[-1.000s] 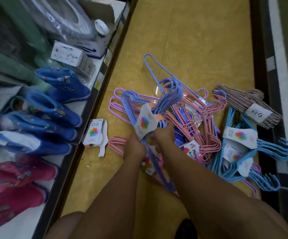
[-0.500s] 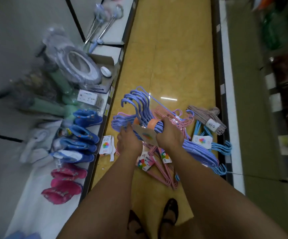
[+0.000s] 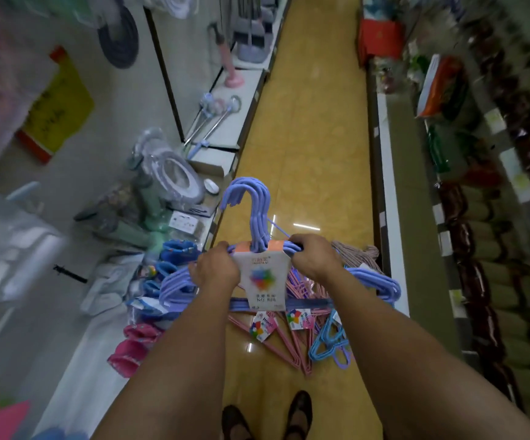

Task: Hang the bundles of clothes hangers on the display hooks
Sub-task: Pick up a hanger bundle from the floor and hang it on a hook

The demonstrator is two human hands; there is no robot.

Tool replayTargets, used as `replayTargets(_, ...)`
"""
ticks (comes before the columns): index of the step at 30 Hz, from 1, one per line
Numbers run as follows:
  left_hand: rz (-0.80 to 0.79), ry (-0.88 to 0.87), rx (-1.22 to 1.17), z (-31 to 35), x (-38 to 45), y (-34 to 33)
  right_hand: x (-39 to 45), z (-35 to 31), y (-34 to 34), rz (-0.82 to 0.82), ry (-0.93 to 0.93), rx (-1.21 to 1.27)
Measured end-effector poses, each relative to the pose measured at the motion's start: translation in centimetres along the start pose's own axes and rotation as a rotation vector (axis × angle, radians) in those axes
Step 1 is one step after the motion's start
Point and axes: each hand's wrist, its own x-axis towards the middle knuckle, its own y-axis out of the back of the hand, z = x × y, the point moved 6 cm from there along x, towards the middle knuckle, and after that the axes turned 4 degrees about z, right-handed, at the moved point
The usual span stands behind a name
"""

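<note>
Fingers curled round purple hanger bundle (image 3: 259, 217) shoulders: left hand (image 3: 216, 269), right hand (image 3: 316, 260); held upright above floor pile (image 3: 301, 331), arms extended. Fingertips hidden; shelves w/ motion blur.

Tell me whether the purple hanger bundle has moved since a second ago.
Yes. The purple hanger bundle, gripped by the left hand and right hand, has come up off the pile of pink hangers on the floor, hooks now upright.

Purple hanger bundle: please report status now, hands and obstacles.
Left hand and right hand grip purple hanger bundle by its shoulders, hooks up. No display hook in view. More bundles on floor underneath.
</note>
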Motion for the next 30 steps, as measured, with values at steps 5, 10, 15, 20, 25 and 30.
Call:
replayTargets(5,0.076,-0.019,-0.144,-1.7,-2.7,2.5,-1.4,-2.6,1.3,-0.044,0.101,-0.098)
replayTargets(10,0.157,0.059,-0.133,-3.6,-6.0,4.5,-2.8,-4.9,0.9,-0.044,0.302,-0.296)
replayTargets(15,0.243,0.246,-0.146,-6.5,-9.7,7.0,-4.5,-8.8,0.3,-0.061,0.509,-0.389)
replayTargets(20,0.318,0.437,-0.237,-9.0,-14.5,7.4,-7.2,-11.5,0.2,-0.096,0.698,-0.448)
replayTargets(25,0.394,0.606,-0.330,-12.4,-21.0,6.4,-11.6,-13.8,-2.1,-0.190,0.887,-0.573)
replayTargets(30,0.471,0.741,-0.351,-17.0,-28.7,4.7,-18.4,-15.3,-5.9,-0.301,1.058,-0.614)
